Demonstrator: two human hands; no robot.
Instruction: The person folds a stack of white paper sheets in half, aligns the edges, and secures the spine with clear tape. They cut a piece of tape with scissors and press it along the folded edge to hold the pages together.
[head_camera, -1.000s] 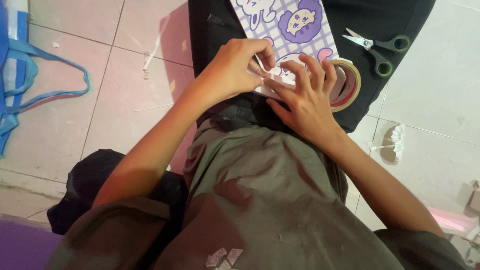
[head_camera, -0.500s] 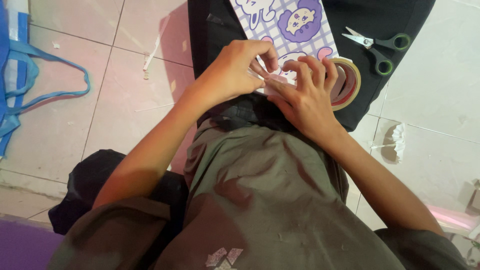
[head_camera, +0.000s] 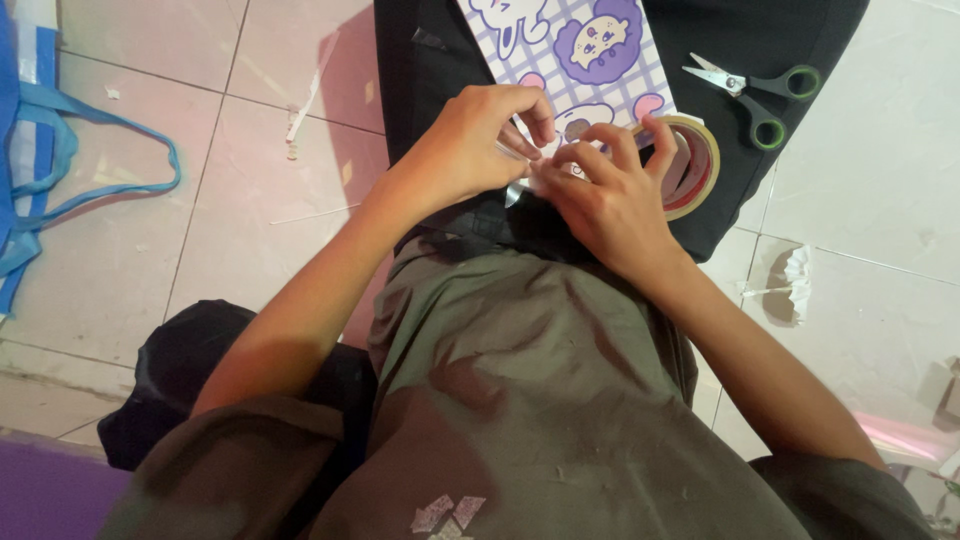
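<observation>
A: What are the hands doing in the upper middle of the frame?

B: The left hand (head_camera: 470, 140) is curling its fingers closed, pinching a small clear strip, probably tape, at the lower edge of the patterned paper (head_camera: 570, 50). The right hand (head_camera: 610, 195) is meeting it there, fingertips bent and pressing on the same spot, with the roll of tape (head_camera: 695, 165) lying just beside it, partly under the fingers.

A: And the paper itself?

B: It is lying on a black cloth (head_camera: 420, 60) at the top centre, purple check with cartoon figures, its lower edge hidden by both hands.

A: What could be going wrong here?

B: As I judge it, the strip is thin and both hands are crowding it, so it may be folding onto itself or sticking to a fingertip. Pressing at one edge could also be dragging the paper askew on the loose cloth. The scissors (head_camera: 755, 90), lying open at the upper right, are near the right wrist; a careless sweep could catch the blades.

A: Any containers?

B: A blue bag (head_camera: 40, 170) is lying at the left edge of the tiled floor (head_camera: 200, 230), handles spread. I cannot tell what is inside it. A black bag or garment (head_camera: 170, 360) is slumping at the lower left, contents also hidden.
</observation>
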